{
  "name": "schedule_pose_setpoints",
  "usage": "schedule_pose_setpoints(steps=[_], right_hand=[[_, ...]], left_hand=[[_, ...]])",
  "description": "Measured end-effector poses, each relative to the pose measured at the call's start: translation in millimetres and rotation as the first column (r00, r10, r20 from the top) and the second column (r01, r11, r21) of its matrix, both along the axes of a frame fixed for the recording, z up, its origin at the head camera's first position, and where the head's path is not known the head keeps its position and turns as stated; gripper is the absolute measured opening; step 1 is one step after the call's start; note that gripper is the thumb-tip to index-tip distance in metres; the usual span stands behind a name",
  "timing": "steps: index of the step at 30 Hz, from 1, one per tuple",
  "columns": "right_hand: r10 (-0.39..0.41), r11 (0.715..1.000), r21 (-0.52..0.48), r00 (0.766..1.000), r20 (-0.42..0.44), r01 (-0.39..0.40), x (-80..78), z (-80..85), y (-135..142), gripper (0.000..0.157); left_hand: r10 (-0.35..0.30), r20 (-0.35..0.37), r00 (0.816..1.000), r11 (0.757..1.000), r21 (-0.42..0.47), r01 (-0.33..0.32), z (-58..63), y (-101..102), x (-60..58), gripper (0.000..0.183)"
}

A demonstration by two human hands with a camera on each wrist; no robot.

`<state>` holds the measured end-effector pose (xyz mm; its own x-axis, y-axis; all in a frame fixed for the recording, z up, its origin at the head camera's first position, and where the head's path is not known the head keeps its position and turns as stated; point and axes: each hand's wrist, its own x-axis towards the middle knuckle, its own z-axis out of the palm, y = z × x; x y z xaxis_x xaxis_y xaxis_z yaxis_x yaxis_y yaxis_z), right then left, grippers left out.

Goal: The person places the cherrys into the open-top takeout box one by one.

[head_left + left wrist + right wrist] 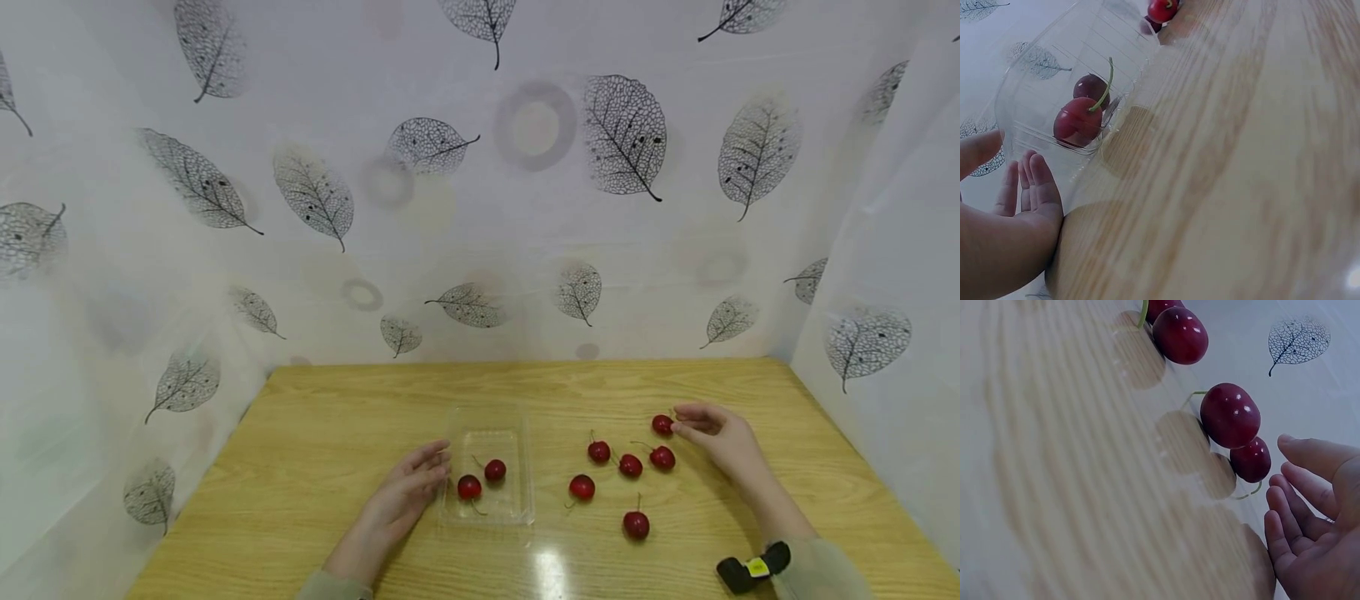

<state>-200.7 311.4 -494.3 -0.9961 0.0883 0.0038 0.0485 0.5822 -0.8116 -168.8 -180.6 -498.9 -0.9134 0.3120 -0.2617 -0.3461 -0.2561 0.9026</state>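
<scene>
With right grip point(717, 440) spread just beside the farthest cherry point(662, 425) on the tabletop point(322, 433), pinching nothing, and left grip point(407, 493) relaxed by the clear tray point(529, 483), best to close softly round that cherry's sides, pressing lightly, without nudging the neighbouring cherry point(662, 457)

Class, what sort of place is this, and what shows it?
Probably a screened-off tabletop workspace: a wood-grain table, leaf-print sheeting behind and beside it, and a clear tray holding two cherries.

Dark red cherries point(636, 525), green stems point(1110, 78), clear tray point(527, 467), yellow-brown wood-grain table point(315, 433), white backdrop point(517, 225) patterned with black veined leaves point(626, 137)
</scene>
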Motion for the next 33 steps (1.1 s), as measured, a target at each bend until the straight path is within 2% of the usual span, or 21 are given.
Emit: schedule_pose_setpoints(steps=[11,19,33], right_hand=[[0.008,1.000,-0.012,1.000,0.016,-0.007,-2.8,-7.3,-0.6,0.051],[0.004,0.999,0.033,1.000,-0.018,-0.003,-2.8,-5.8,-6.2,0.045],[0.024,0.997,0.076,1.000,-0.005,-0.024,-3.7,-5.9,-6.5,0.045]], left_hand=[[-0.010,-0.003,1.000,1.000,-0.005,0.010,0.4,0.4,0.1,0.064],[-0.011,-0.001,1.000,1.000,0.003,0.011,-0.4,-0.2,-0.9,0.062],[0.000,0.005,1.000,1.000,-0.001,0.000,-0.9,0.4,-1.0,0.061]])
